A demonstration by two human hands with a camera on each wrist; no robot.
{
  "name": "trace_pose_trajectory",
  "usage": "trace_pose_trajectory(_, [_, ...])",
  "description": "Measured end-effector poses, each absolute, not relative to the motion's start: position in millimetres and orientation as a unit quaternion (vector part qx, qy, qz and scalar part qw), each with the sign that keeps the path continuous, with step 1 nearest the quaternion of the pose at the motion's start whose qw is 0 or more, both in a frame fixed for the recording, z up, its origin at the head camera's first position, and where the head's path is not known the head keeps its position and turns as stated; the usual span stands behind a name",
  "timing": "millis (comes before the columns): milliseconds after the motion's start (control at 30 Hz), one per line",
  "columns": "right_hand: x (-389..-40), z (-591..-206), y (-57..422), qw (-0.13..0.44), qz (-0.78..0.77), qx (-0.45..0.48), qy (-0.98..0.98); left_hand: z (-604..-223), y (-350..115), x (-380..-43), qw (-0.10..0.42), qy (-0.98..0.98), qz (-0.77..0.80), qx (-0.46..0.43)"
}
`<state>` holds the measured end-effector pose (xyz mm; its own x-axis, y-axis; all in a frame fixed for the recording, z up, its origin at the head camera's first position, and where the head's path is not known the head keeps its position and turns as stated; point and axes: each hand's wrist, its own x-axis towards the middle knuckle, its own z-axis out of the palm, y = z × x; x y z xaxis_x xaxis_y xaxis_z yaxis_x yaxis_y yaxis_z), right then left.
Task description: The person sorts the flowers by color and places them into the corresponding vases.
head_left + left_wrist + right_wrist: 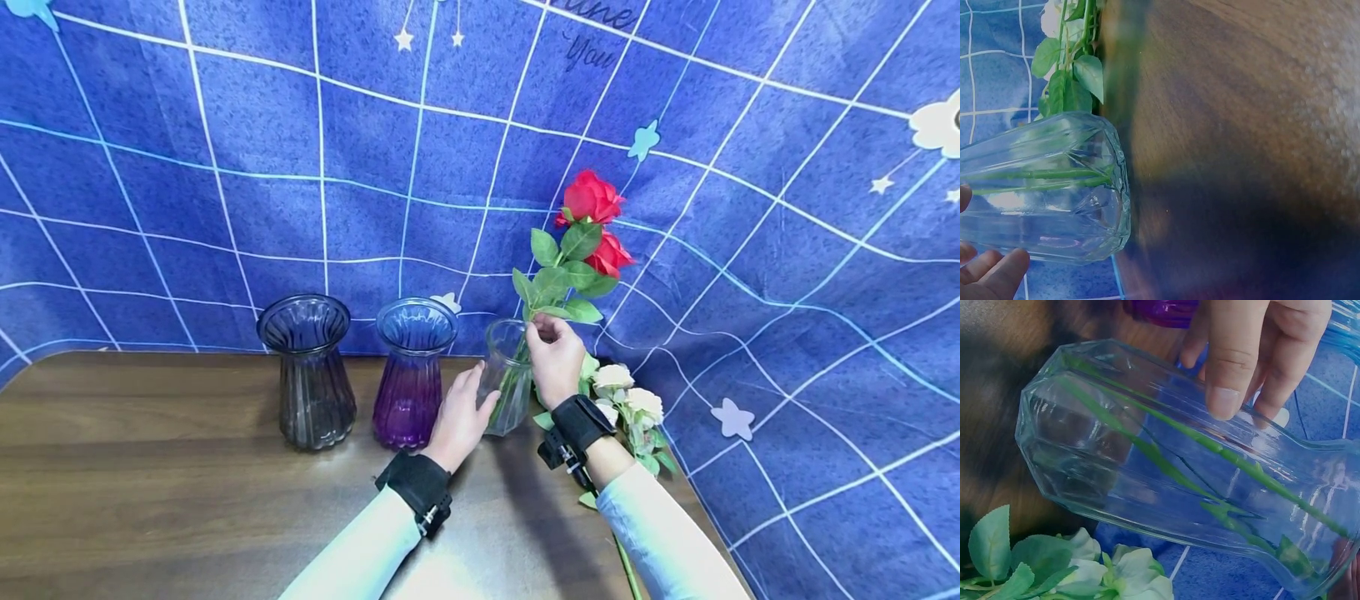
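My right hand [557,354] pinches the stems of red roses [592,200] just above the mouth of a clear glass vase [512,400]. Two blooms and green leaves stand up over that hand, tilted to the right. Through the glass, the green stems [1160,459] slant down to the vase's base in the right wrist view. My left hand [459,421] rests its fairly straight fingers and thumb against the vase's left side. Upright on the wooden table [172,475], the vase stands with its rim partly hidden behind my right hand.
A blue-to-purple glass vase [411,383] stands just left of my left hand, with a dark grey vase [311,383] farther left. White flowers [641,407] with leaves lie beneath and beside my right wrist. A blue patterned cloth [360,183] hangs behind the table.
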<state>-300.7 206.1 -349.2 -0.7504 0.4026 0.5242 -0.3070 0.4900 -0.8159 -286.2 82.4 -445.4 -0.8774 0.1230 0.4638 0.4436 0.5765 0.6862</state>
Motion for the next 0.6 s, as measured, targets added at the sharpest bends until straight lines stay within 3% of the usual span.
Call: trace_pose_trajectory(600, [-301.7,-346.0,213.5,0.340,0.510,-0.068,-0.788,-447.1,82.5,-287.2,0.187,-0.863,-0.438,-0.167])
